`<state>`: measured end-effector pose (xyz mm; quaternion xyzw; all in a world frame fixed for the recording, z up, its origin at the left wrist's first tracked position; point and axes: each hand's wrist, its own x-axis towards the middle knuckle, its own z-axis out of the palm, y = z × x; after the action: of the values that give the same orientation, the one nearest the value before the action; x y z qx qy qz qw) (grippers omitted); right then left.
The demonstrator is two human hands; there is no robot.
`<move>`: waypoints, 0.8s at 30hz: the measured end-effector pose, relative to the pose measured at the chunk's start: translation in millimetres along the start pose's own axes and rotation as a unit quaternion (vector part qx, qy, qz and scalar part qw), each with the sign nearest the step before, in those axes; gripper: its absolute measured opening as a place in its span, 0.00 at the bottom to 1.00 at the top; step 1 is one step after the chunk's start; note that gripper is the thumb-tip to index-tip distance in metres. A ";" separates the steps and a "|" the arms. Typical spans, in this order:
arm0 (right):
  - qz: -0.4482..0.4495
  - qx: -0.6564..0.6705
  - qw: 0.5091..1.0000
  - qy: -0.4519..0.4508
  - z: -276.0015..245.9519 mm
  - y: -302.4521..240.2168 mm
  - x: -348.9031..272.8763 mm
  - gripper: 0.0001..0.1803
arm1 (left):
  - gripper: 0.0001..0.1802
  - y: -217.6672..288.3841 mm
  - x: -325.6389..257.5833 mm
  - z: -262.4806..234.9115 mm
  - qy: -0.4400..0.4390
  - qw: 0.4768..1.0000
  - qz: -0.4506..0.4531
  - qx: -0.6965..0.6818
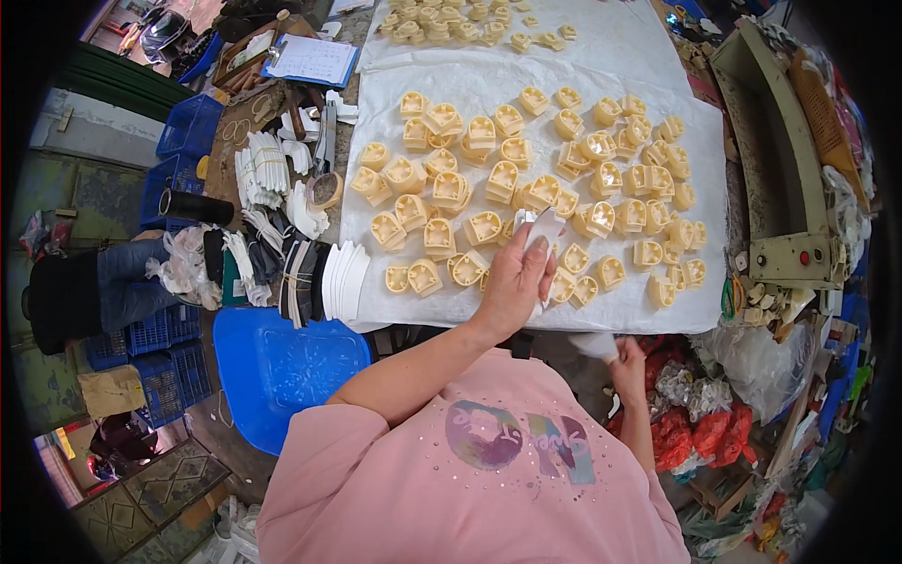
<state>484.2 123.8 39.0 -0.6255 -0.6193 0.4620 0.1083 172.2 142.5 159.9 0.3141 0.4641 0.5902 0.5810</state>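
A small white sheet-like piece (543, 228), thin and flat with a soft matte look, sits pinched in the grip of the left hand (515, 279), thumb and fingers pressed together on its lower edge, held just above the near middle of the bench (648, 315). Around and beneath it lie dozens of cream-yellow moulded plastic parts (489, 188), blocky with rounded hollows and open U-shaped walls, scattered loosely over a wrinkled white cloth (451, 85) that covers the bench top. The right hand (628, 362) hangs below the bench's near edge, its grip closed round a crumpled white wad (596, 345). To the left of the cloth, fanned stacks of thin curved white pieces (343, 277) stand on edge beside dark ones, with bundles of narrow white strips (263, 169) further back. A blue plastic stool (282, 367) with a dimpled seat stands below them. At the right end rests a beige metal machine (780, 179) with a red button, and red and clear plastic bags (695, 423) heap on the floor under it.
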 end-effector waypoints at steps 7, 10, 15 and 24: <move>0.191 -0.180 0.954 0.145 -26.4 164.0 -59.8 0.36 | 0.16 10.1 -0.3 -3.3 -0.040 0.989 0.057 0.131; 0.127 -0.071 0.959 0.245 -30.6 134.1 -35.1 0.26 | 0.13 15.3 1.8 6.0 -0.071 0.977 0.060 0.194; -0.016 0.058 0.948 0.314 -29.6 51.3 -3.2 0.16 | 0.10 6.1 -1.1 11.6 -0.073 0.881 0.259 0.390; -0.042 0.323 0.944 0.053 -18.6 -155.4 -34.3 0.13 | 0.13 7.6 -9.2 11.1 -0.114 0.727 0.472 0.486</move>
<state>399.2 134.4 174.5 -0.5539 -0.4560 0.5983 0.3567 180.5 136.3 172.6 0.7968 0.4096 0.4420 0.0439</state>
